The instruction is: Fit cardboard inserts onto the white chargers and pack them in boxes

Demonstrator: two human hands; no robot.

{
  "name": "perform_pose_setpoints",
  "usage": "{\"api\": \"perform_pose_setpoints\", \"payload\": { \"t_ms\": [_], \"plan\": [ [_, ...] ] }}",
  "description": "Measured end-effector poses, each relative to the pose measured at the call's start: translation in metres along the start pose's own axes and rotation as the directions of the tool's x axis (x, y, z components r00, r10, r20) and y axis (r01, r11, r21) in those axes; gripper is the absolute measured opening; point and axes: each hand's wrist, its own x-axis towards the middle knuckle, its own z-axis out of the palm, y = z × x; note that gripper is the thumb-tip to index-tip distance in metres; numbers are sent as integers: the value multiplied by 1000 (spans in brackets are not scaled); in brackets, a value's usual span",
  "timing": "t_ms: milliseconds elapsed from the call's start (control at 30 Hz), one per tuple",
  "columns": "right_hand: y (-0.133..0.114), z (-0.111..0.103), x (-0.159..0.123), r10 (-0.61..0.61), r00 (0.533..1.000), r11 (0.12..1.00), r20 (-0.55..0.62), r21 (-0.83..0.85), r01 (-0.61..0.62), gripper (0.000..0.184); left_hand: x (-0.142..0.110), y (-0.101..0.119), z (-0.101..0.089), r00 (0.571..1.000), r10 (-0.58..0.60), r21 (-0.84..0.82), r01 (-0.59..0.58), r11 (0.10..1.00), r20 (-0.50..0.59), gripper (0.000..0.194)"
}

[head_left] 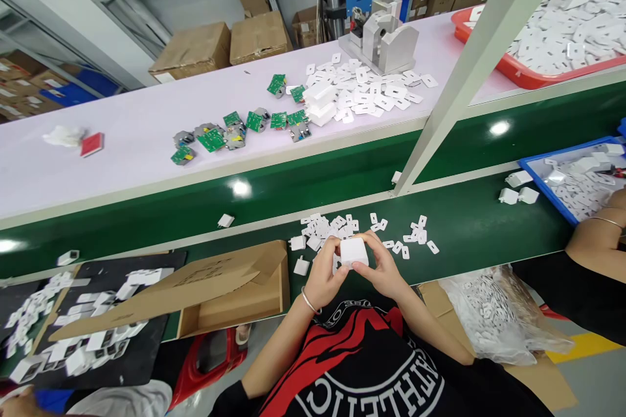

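Between both hands, in front of my chest, is a white charger housing (pixel 354 252). My left hand (pixel 327 268) grips its left side, with a bracelet on the wrist. From the right, my right hand (pixel 380 266) holds it, the thumb along its lower edge. Small white plastic plates (pixel 325 227) lie in a loose pile on the green bench just beyond my hands, and more plates (pixel 420 233) are scattered to the right. Two white chargers, one of them this charger (pixel 301 266), rest to the left of my left hand.
An open cardboard box (pixel 235 303) stands to the left. On the raised shelf are green circuit boards (pixel 212 139), a metal fixture (pixel 384 42) and a red tray (pixel 531 78) of white parts. A slanted post (pixel 457 91) rises at right. A co-worker's arm (pixel 594 238) reaches toward a blue tray (pixel 552 192).
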Motion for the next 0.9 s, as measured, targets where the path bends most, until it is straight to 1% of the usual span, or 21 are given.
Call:
{"api": "perform_pose_setpoints", "payload": {
  "t_ms": [100, 267, 467, 533, 600, 667, 733, 800, 900],
  "plan": [
    [1, 1, 0, -43, 999, 999, -19, -26, 42, 37, 0, -2, 0, 1000, -12, -17, 11, 1000, -12, 48],
    [0, 5, -1, -84, 996, 995, -29, -53, 82, 36, -2, -1, 8, 991, -49, -35, 45, 998, -122, 49],
    [-2, 14, -2, -98, 989, 992, -115, -90, 88, 27, -5, -3, 16, 982, -102, -147, 79, 986, -156, 48],
    [0, 15, -1, -104, 987, 992, -123, -91, 93, 23, -5, -6, 14, 985, -108, -154, 87, 984, -133, 49],
    [4, 12, 0, -90, 989, 993, -118, -81, 81, 21, -3, -10, 9, 991, -123, -164, 113, 980, -53, 46],
    [7, 7, 0, -65, 991, 993, -118, -110, 52, 23, -1, -15, 3, 987, -158, -204, 163, 965, 39, 40],
    [10, 2, 0, -57, 990, 979, -127, -201, 31, 31, 0, -18, -2, 972, -214, -261, 231, 937, 93, 39],
    [13, 0, -2, -79, 988, 946, -133, -322, 32, 41, -2, -20, -3, 960, -259, -317, 281, 906, 111, 43],
    [22, 4, -5, -131, 987, 888, -88, -453, 78, 49, -5, -21, 4, 957, -259, -369, 288, 884, 128, 45]
  ]
}}
